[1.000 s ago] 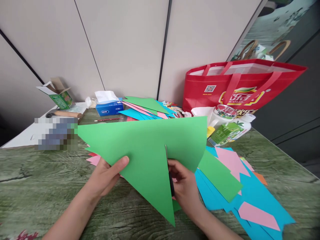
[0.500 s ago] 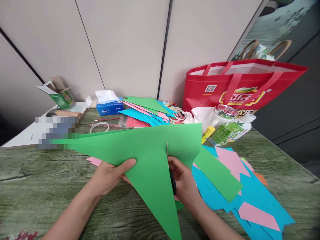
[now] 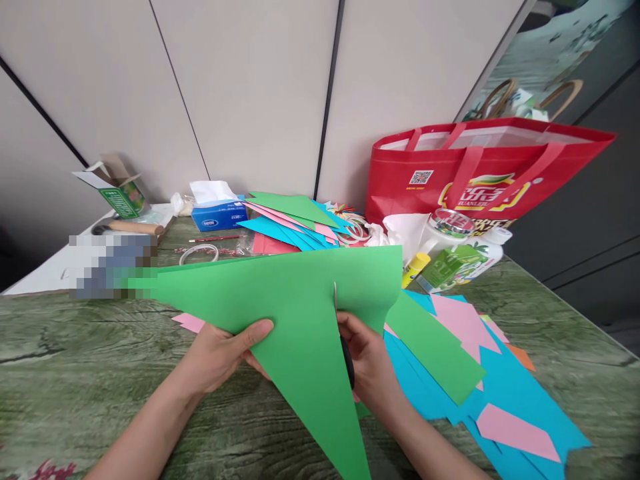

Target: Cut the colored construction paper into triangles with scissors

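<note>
A large piece of green paper (image 3: 295,313) is held up above the table, one long point to the left and another hanging toward me. My left hand (image 3: 225,353) pinches its lower left edge, thumb on top and fingers underneath. Black-handled scissors (image 3: 346,360) are gripped in my right hand (image 3: 363,353). Their blade stands in a slit in the green paper, and the sheet curls away to the right of the cut. The paper hides part of the scissors.
Blue, pink and green paper pieces (image 3: 500,380) spread at the right. Behind the sheet lie more stacked paper (image 3: 295,210), a blue tissue box (image 3: 220,215) and a tape roll (image 3: 199,254). A yellow glue stick (image 3: 416,268) and a red bag (image 3: 415,187) stand back right.
Little differs. The hanging point of the green paper has swung slightly to the right, and the scissors' handle has shifted a touch rightward with my right hand.
</note>
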The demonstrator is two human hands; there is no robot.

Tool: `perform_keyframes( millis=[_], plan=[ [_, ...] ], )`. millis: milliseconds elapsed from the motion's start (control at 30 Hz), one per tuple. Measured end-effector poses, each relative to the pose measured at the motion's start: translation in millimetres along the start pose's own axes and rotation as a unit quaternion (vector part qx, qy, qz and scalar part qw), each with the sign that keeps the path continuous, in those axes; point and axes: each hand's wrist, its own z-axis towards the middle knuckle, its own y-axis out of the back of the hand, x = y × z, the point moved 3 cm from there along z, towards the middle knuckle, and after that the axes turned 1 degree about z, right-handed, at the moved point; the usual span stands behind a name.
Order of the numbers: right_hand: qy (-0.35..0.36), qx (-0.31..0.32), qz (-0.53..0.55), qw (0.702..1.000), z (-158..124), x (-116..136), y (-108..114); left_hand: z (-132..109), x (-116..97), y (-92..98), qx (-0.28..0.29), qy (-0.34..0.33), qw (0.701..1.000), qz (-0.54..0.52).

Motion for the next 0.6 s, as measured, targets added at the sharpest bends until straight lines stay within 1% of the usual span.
perform_keyframes(
  millis=[267,600],
  plan=[
    [-0.002,-0.017,0.010,1.000,0.7,2.9,-1.3,-1.1,-1.3,-2.4,0.000,0.005,1.000,0.004],
    [-0.010,-0.010,0.035,0.999,-0.6,-3.7,0.6,-1.8,-3.5,-4.7,-0.007,0.009,1.000,-0.007]
  ],
)
